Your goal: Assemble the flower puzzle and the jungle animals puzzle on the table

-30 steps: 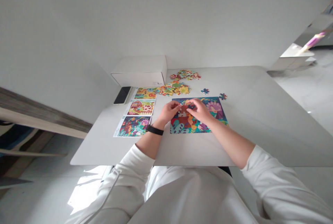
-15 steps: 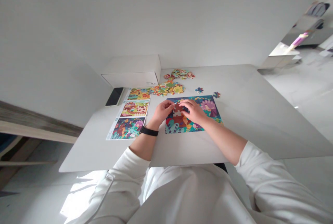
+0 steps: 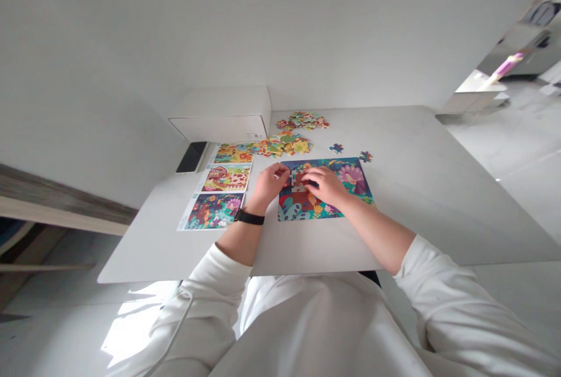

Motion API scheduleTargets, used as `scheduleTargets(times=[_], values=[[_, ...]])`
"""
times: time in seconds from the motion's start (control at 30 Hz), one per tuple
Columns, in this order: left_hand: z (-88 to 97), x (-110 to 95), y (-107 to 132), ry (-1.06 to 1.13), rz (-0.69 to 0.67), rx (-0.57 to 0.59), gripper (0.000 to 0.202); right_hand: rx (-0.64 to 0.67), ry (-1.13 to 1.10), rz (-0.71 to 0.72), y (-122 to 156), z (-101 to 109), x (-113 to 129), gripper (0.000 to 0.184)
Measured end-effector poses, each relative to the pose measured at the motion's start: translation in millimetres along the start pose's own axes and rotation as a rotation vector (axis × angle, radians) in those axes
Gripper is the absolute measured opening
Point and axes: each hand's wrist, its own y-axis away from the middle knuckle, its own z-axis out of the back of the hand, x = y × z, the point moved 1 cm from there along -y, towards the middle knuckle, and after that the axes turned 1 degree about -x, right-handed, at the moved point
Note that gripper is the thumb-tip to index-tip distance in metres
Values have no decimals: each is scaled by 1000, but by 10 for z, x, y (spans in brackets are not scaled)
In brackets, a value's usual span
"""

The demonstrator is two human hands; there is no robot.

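A colourful jigsaw puzzle (image 3: 350, 175) lies on the table with a pale gap (image 3: 298, 187) left of its middle. A brown puzzle piece (image 3: 298, 176) shows at the upper part of this gap. My right hand (image 3: 326, 185) is over the puzzle, its fingertips closed at the right side of the brown piece. At the puzzle's left edge is my left hand (image 3: 269, 184), fingers curled and thumb against the index finger; whatever they hold, if anything, cannot be made out. A black band (image 3: 249, 217) circles my left wrist.
Two loose pieces, one blue (image 3: 336, 148) and one dark (image 3: 365, 156), lie beyond the puzzle. Yellow pieces (image 3: 284, 144) and a second pile (image 3: 304, 120) lie farther back. A picture sheet (image 3: 224, 178), a phone (image 3: 191, 156) and a white box (image 3: 219, 127) are at left.
My left hand has drawn slightly left, away from the gap, which shows more of the brown piece. My right hand has stayed almost in place. The whole view has shifted a little.
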Motion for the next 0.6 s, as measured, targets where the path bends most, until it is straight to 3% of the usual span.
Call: scheduleTargets(times=[0.27, 0.6], values=[[-61, 101, -11, -160, -152, 31, 7, 80, 45, 50, -9, -56, -28, 20], [-103, 184, -23, -260, -200, 92, 8, 108, 46, 61, -5, -67, -34, 18]])
